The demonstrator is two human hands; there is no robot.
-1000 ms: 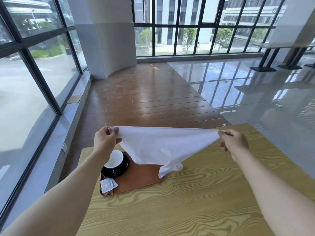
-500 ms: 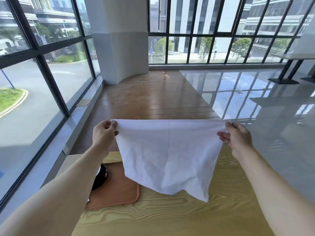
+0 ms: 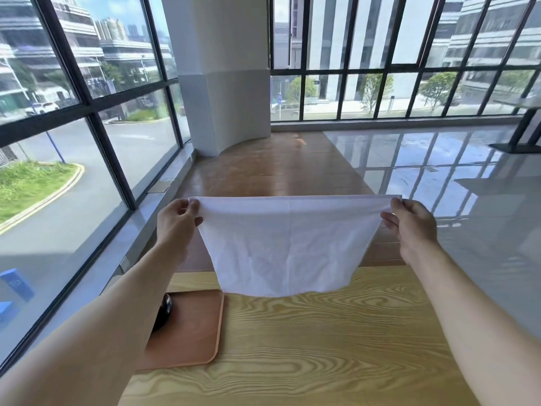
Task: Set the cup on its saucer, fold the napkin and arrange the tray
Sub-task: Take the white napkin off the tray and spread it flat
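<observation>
The left hand [image 3: 177,222] pinches one top corner of the napkin [image 3: 285,244], now lifted clear of the bench [image 3: 307,347] and tray [image 3: 190,326]; it hangs square instead of drooping, ready for folding, while the right hand [image 3: 409,222] pinches the other.

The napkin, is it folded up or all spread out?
Spread out. The left hand and right hand pinch the napkin's top corners; it hangs flat.
</observation>
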